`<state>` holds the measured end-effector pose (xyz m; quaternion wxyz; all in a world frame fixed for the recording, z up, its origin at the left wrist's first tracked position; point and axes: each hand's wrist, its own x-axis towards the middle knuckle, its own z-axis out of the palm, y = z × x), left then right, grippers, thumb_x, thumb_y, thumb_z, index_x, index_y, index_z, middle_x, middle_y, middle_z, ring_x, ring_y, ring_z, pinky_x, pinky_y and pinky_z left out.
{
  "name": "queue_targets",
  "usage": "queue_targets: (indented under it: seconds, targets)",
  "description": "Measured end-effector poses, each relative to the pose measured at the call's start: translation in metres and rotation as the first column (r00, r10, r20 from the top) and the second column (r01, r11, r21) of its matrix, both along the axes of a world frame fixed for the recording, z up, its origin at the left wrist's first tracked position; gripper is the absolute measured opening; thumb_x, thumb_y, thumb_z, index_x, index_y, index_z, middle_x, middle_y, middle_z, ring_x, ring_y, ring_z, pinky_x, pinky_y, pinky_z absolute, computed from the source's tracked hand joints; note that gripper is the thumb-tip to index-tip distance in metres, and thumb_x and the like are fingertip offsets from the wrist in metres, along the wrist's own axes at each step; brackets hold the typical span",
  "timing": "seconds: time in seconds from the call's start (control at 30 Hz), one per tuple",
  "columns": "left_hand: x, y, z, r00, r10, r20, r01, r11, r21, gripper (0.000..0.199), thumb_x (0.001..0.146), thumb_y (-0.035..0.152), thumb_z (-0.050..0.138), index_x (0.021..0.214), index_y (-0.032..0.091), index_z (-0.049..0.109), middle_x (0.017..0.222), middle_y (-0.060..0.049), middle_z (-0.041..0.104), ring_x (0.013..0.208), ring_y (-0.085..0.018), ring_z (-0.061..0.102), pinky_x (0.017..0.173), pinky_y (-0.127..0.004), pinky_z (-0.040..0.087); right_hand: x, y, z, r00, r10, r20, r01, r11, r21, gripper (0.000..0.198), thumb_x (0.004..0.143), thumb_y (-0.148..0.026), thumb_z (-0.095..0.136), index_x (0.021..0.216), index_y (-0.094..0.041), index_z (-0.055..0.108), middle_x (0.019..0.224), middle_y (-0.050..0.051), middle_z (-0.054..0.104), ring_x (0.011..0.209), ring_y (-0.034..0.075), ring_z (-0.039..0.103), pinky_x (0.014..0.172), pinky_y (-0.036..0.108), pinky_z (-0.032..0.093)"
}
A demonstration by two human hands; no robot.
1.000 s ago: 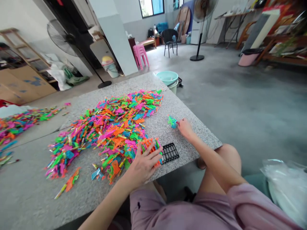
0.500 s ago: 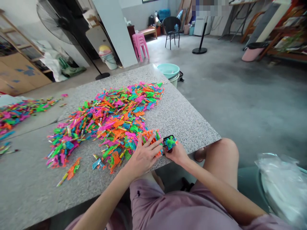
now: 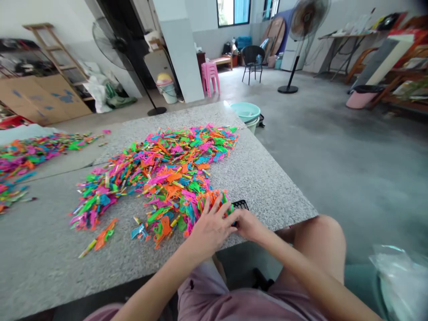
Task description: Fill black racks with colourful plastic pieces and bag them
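Note:
Fingers spread, my left hand (image 3: 207,229) lies over a tight row of small plastic toy guns (image 3: 211,196), orange, green and pink, near the table's front edge. At the right end of this row is my right hand (image 3: 250,224), its fingers curled against a toy gun partly hidden by the hands. A black lattice tray (image 3: 241,204) shows just behind the right hand; the rest of it is covered. Close by on the left spreads a big pile of toy guns (image 3: 167,156) in pink, orange, green and blue.
The speckled stone table (image 3: 267,183) has a corner on my right. A blue toy gun (image 3: 138,232) and an orange one (image 3: 105,234) lie apart from the pile. Stacked basins (image 3: 245,111) stand beyond the right edge. A tub with clear plastic bags (image 3: 401,276) stands at lower right.
My right hand has moved the green and blue toy gun from above the black tray leftward to the row's end. My left hand stays on the row. The view has tilted up.

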<state>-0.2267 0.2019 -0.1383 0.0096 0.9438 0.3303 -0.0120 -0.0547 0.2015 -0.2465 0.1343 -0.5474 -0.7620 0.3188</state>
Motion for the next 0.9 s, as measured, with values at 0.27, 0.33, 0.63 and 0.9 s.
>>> queue_targets:
  seconds: [0.27, 0.33, 0.63, 0.9]
  targets:
    - [-0.006, -0.002, -0.013, 0.999, 0.031, 0.006, -0.032, 0.998, 0.054, 0.037, 0.096, 0.045, 0.052, 0.13, 0.03, 0.052, 0.134, -0.003, 0.056, 0.14, -0.034, 0.036, 0.112, -0.062, 0.033, -0.032, 0.166, 0.02, 0.964, -0.21, -0.161, 0.233, 0.962, 0.14, 0.025, 0.087, -0.019, 0.061, 0.112, -0.014, 0.063, 0.109, 0.011, 0.072, 0.102, 0.021, 0.065, 0.088, 0.029, 0.046]
    - [-0.008, -0.003, -0.013, 0.999, 0.034, 0.008, -0.035, 0.998, 0.052, 0.038, 0.096, 0.045, 0.051, 0.132, 0.031, 0.05, 0.135, -0.002, 0.056, 0.14, -0.033, 0.037, 0.111, -0.06, 0.036, -0.064, 0.197, 0.023, 0.959, -0.225, -0.175, 0.241, 0.967, 0.078, 0.029, 0.085, -0.023, 0.067, 0.111, -0.014, 0.062, 0.106, 0.011, 0.072, 0.101, 0.022, 0.066, 0.086, 0.028, 0.047]
    - [-0.009, 0.002, -0.013, 0.999, -0.005, 0.052, 0.004, 1.0, 0.025, 0.033, 0.1, 0.04, 0.045, 0.131, 0.03, 0.051, 0.134, -0.002, 0.056, 0.145, -0.033, 0.029, 0.114, -0.06, 0.031, -0.001, 0.162, -0.01, 0.891, -0.19, -0.412, 0.104, 0.97, -0.222, 0.008, 0.084, -0.023, 0.059, 0.087, -0.018, 0.053, 0.063, -0.004, 0.062, 0.053, 0.013, 0.062, 0.053, 0.022, 0.047]
    - [-0.008, 0.005, -0.006, 0.999, -0.025, 0.032, 0.025, 1.0, 0.017, 0.034, 0.099, 0.031, 0.049, 0.132, 0.03, 0.051, 0.136, -0.004, 0.056, 0.142, -0.032, 0.035, 0.113, -0.059, 0.033, 0.067, 0.087, -0.024, 0.825, -0.278, -0.491, 0.235, 0.96, -0.149, 0.015, 0.082, -0.031, 0.06, 0.082, -0.02, 0.049, 0.058, -0.006, 0.056, 0.051, 0.012, 0.056, 0.054, 0.023, 0.044]
